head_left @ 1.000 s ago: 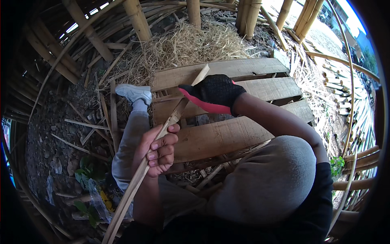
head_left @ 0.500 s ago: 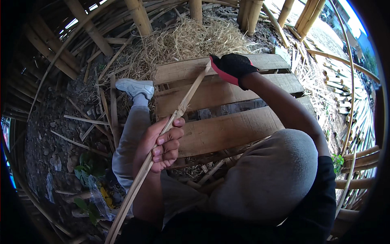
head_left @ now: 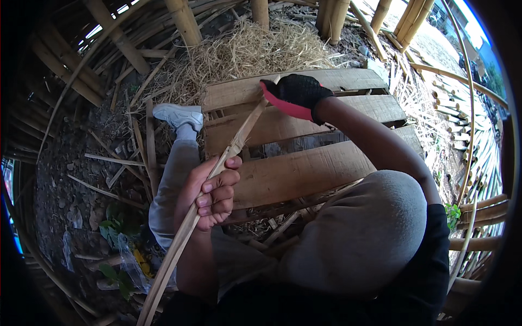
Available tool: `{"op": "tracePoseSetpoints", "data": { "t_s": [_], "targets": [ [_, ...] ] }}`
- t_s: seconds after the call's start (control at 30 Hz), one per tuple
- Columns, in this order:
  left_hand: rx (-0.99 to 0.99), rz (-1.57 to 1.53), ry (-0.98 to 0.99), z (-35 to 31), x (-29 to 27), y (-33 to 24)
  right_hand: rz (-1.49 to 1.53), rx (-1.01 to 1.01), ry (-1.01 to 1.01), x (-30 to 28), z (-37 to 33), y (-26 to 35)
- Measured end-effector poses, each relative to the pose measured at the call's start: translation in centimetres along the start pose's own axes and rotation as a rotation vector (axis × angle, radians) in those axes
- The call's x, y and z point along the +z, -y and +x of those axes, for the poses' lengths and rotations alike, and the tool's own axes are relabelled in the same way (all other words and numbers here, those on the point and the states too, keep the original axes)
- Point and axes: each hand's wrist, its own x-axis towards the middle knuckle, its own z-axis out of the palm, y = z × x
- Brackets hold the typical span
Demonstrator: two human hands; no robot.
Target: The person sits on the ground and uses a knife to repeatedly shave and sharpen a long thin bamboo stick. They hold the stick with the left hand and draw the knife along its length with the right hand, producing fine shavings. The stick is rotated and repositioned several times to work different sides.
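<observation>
Bamboo strip point(head_left: 249, 125) runs on a slant, from low by the body, up over a low plank table point(head_left: 304, 171). Part way up it has a rough knot point(head_left: 235, 148) with little bits sticking out. The bare left hand point(head_left: 212, 195) is wrapped tight around the strip just below that knot. The right hand point(head_left: 296, 98), in a black and pink glove, is up at the far end. Its thumb lies across the strip and the tip pokes out past it. Its other fingers are hidden, so I cannot tell how hard it grips, or if it has a tool too.

To do this well, I think the left hand should hold firm so the strip does not twist. The glove should slide slow and even along the wood. Go easy near the knot, as it may snag or snap, and keep bare skin off the sharp edges.

Half a second ago, the glove was a bit farther right, with its thumb right at the tip. Now it has come back a little down the strip. The left hand has hardly moved.

Past the table's left side is a white shoe point(head_left: 178, 115). Behind the table sits a heap of dry straw point(head_left: 255, 51), then thick bamboo posts point(head_left: 185, 22).
</observation>
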Motion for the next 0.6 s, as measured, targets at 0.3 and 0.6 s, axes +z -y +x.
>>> {"op": "tracePoseSetpoints", "data": {
  "t_s": [0.3, 0.6],
  "targets": [
    [0.001, 0.026, -0.021, 0.1, 0.2, -0.1, -0.072, 0.087, -0.036, -0.4, 1.9, -2.7],
    [-0.021, 0.035, -0.003, 0.4, 0.4, 0.3, -0.174, 0.345, -0.285, -3.2, 5.0, -11.3]
  ]
}}
